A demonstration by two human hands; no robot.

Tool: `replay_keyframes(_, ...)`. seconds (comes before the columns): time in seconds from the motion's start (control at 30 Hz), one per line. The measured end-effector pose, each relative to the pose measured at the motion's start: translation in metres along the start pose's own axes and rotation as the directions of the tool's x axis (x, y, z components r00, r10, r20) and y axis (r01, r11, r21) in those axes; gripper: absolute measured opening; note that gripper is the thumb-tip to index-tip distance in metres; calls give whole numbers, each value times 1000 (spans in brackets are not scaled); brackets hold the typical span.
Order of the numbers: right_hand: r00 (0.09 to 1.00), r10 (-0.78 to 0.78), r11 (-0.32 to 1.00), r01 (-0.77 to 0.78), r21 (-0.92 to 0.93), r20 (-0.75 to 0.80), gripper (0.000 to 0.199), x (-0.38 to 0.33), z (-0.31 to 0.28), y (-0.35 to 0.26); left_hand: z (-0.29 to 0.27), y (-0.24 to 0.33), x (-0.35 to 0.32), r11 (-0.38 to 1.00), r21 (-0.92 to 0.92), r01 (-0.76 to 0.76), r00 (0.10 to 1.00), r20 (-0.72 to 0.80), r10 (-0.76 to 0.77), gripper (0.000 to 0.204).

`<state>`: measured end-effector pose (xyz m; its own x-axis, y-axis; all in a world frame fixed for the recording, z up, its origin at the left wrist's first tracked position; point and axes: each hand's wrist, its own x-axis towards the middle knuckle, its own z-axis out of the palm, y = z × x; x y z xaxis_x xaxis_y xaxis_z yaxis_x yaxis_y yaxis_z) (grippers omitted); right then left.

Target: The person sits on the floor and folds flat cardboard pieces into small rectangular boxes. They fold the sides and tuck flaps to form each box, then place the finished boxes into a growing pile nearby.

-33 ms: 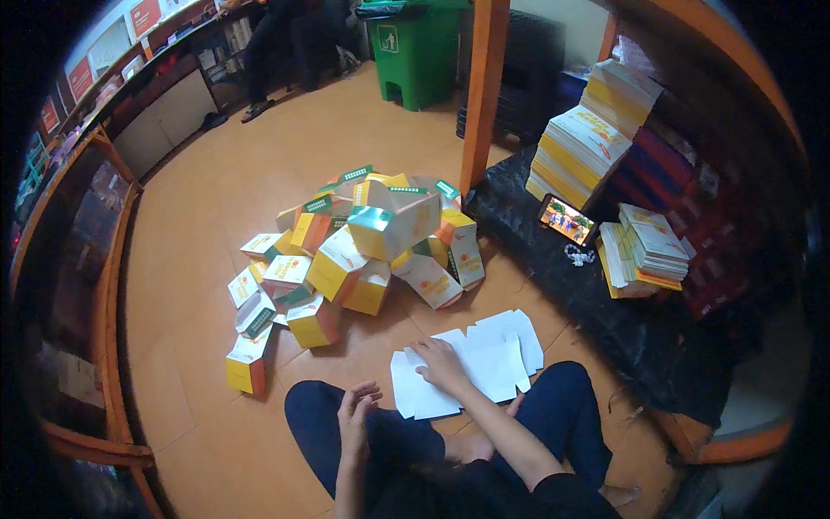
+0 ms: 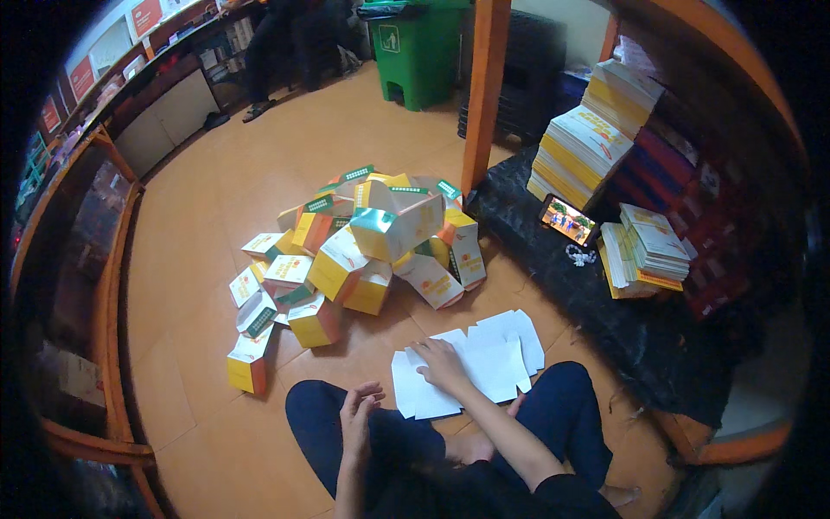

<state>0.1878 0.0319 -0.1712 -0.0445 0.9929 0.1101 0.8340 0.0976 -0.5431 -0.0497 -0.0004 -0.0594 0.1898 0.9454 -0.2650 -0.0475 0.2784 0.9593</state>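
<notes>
left hand (image 2: pixel 356 413): raised by left knee (image 2: pixel 305 411), free, fingers loosely curled | right hand (image 2: pixel 441 367): stretched forward, palm down on white cardboard (image 2: pixel 488 355), grip i can't tell | white cardboard: on floor (image 2: pixel 186 259) before crossed legs (image 2: pixel 566 406)

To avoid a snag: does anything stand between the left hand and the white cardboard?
Nothing visible: only a gap separates the left hand from the white cardboard under the right hand.

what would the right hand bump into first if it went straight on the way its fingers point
Past the white card it rests on and a strip of floor, the right hand would probably meet the yellow box at the pile's near side; depth is hard to judge.
</notes>
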Motion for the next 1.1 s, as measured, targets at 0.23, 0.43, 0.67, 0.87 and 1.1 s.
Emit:
replay_keyframes(0.23,999,43,985,-38,-166,28,33,-8,-1,-8,9,-11,4,990,115,-85,995,-38,90,29)
replay_keyframes(0.43,978,-196,981,195,17,72,31,-11,-98,-39,24,12,4,829,442,-342,936,86,341,34)
replay_keyframes(0.67,984,-151,953,171,249,-98,30,-30,-194,-82,38,61,-4,932,97,-349,936,91,341,10)
replay_keyframes(0.87,929,-268,925,322,203,-254,17,-37,-202,-101,52,86,-14,637,399,-660,746,243,620,10)
replay_keyframes(1.1,866,-413,910,403,-94,-283,25,-61,-202,-136,69,95,-29,418,586,-695,646,252,721,7)
